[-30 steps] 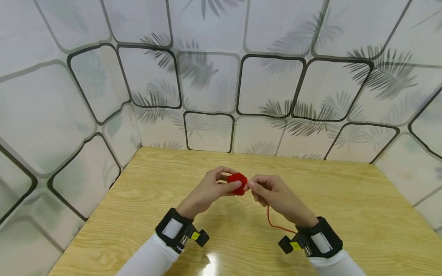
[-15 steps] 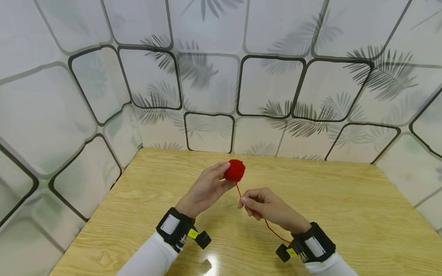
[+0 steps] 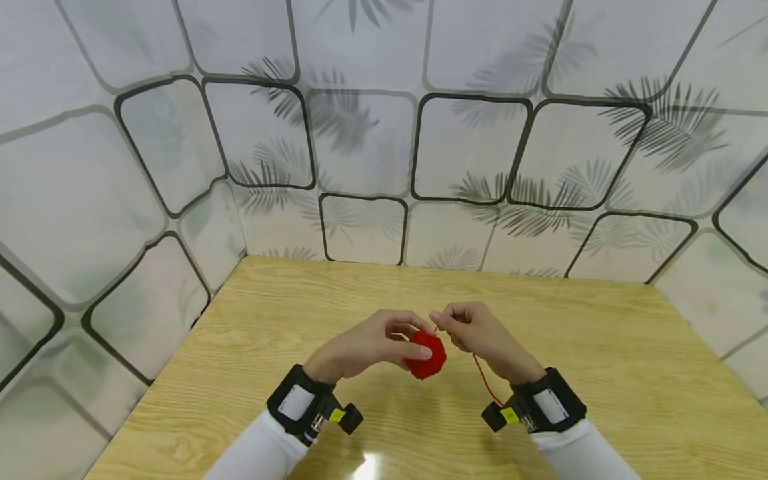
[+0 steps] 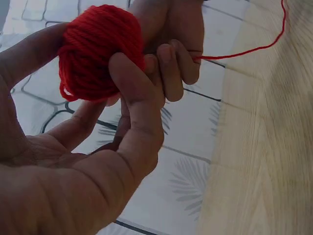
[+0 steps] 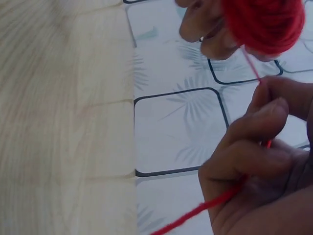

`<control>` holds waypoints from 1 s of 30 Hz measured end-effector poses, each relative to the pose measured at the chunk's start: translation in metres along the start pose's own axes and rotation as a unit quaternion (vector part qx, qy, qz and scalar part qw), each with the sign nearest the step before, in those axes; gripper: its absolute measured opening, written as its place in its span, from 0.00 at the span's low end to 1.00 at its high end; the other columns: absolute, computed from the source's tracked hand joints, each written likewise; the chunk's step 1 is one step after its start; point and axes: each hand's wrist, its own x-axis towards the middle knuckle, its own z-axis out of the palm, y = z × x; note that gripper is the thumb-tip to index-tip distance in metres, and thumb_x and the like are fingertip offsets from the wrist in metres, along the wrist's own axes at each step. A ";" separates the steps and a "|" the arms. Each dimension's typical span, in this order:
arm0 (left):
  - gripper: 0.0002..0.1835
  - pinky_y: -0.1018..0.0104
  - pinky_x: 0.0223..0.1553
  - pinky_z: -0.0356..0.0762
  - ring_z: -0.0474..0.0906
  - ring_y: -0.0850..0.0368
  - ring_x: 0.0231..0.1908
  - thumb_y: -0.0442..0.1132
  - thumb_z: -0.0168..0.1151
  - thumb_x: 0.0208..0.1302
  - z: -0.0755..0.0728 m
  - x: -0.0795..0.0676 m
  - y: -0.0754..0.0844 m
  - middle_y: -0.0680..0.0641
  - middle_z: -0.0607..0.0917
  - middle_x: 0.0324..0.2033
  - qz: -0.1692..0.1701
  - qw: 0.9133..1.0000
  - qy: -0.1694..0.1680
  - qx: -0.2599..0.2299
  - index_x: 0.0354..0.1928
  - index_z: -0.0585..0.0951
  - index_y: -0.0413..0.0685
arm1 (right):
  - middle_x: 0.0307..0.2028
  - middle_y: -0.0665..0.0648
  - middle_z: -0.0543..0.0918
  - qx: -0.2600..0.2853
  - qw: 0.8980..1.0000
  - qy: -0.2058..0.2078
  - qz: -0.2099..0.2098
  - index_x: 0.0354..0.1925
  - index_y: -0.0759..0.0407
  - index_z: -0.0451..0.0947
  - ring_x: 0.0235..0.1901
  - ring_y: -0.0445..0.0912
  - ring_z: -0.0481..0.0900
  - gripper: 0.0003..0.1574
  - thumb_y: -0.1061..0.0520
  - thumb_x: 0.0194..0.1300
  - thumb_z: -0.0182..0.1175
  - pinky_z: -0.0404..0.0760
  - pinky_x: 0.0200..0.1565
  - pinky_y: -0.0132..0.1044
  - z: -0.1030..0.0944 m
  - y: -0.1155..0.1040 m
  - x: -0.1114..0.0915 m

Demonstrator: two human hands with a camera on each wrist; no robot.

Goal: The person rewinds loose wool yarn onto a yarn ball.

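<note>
A small ball of red yarn [image 3: 427, 360] is held in my left hand [image 3: 378, 343], thumb across its near face and fingers behind it. In the left wrist view the wound strands of the yarn ball [image 4: 100, 51] show clearly, with a small loop at its lower edge. My right hand [image 3: 483, 333] pinches the yarn strand [image 3: 485, 380] between thumb and forefinger, just right of the ball. From the right wrist view, a short taut length runs from the ball to the fingertips, and the strand [image 5: 195, 211] passes through the curled fingers and trails out below.
Both hands are over a light wood-grain table [image 3: 300, 293]. Behind it and at the left stands a pale curtain-like wall [image 3: 366, 147] printed with dark outlines and palm leaves. Each wrist wears a black strap with a small camera [image 3: 347, 419].
The yarn ball rose and turned in my left hand, then came down nearer to me. My right hand dipped, then moved up to the ball's upper right, still pinching the strand.
</note>
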 end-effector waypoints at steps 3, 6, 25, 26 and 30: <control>0.17 0.58 0.36 0.77 0.76 0.49 0.40 0.46 0.64 0.55 0.007 0.001 -0.001 0.47 0.78 0.41 0.012 0.988 0.068 0.136 0.46 0.76 0.51 | 0.17 0.57 0.60 0.016 0.999 0.031 -0.008 0.33 0.60 0.74 0.16 0.46 0.56 0.28 0.36 0.59 0.56 0.57 0.20 0.35 0.004 -0.007 -0.002; 0.19 0.63 0.31 0.76 0.75 0.53 0.38 0.50 0.64 0.55 0.011 0.003 -0.004 0.51 0.77 0.39 0.031 0.960 0.153 0.233 0.46 0.74 0.53 | 0.19 0.57 0.61 0.061 0.997 0.041 -0.036 0.36 0.63 0.73 0.17 0.46 0.57 0.26 0.39 0.62 0.55 0.58 0.21 0.35 0.008 -0.013 -0.006; 0.27 0.60 0.53 0.69 0.73 0.47 0.51 0.44 0.58 0.62 -0.003 0.010 -0.003 0.39 0.70 0.57 0.067 0.945 0.208 -0.244 0.58 0.66 0.36 | 0.24 0.59 0.67 0.107 0.976 -0.170 -0.080 0.43 0.69 0.71 0.20 0.45 0.61 0.22 0.50 0.70 0.48 0.55 0.20 0.38 0.010 0.006 -0.019; 0.27 0.60 0.53 0.69 0.73 0.48 0.51 0.44 0.58 0.62 -0.004 0.009 -0.002 0.39 0.70 0.57 0.067 0.943 0.199 -0.257 0.58 0.66 0.36 | 0.24 0.58 0.68 0.103 0.976 -0.176 -0.074 0.43 0.70 0.71 0.20 0.44 0.61 0.22 0.50 0.70 0.48 0.55 0.21 0.37 0.010 0.007 -0.018; 0.28 0.62 0.52 0.68 0.72 0.50 0.47 0.47 0.57 0.63 -0.005 0.008 -0.001 0.39 0.70 0.57 0.068 0.942 0.163 -0.284 0.59 0.67 0.36 | 0.25 0.57 0.68 0.082 0.979 -0.179 -0.048 0.42 0.66 0.74 0.21 0.44 0.63 0.21 0.48 0.68 0.50 0.58 0.22 0.34 0.009 0.011 -0.017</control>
